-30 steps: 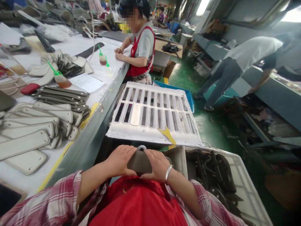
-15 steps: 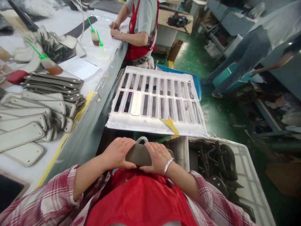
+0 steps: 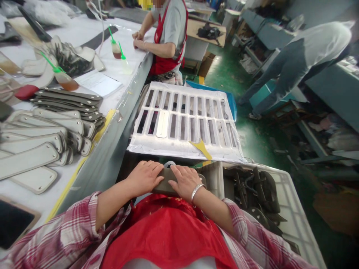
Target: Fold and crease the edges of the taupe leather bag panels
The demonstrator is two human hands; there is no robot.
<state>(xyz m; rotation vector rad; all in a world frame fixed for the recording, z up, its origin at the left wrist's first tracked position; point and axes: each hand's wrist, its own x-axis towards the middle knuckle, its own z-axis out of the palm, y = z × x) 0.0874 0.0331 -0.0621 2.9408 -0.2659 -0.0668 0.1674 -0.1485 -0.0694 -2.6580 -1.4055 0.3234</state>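
Note:
In front of my red apron I hold a flat olive-grey strip (image 3: 167, 176) with rounded ends. My left hand (image 3: 145, 178) has its fingers bent over the strip's left part. On the right part lies my right hand (image 3: 186, 183), thumb toward me and fingers over the far edge. A small grey loop (image 3: 169, 164) sticks up behind the strip, between both hands. The strip's underside is hidden. Just beyond the hands stands a white slatted rack (image 3: 179, 146), bearing a yellow flat tool (image 3: 202, 148) and one pale rounded plate (image 3: 162, 124).
Dark strips (image 3: 67, 98) and pale strips (image 3: 26, 162) lie piled on the left table, near green-tipped bottles (image 3: 66, 81) and a phone (image 3: 17, 224). At right, a white bin (image 3: 301, 213) holds dark pieces (image 3: 260, 190). One co-worker (image 3: 171, 37) sits ahead; another person (image 3: 297, 56) bends over at right.
The strip has tilted so less of its face shows, and my fingers lie farther over it. The person at right is more upright. The view has shifted slightly.

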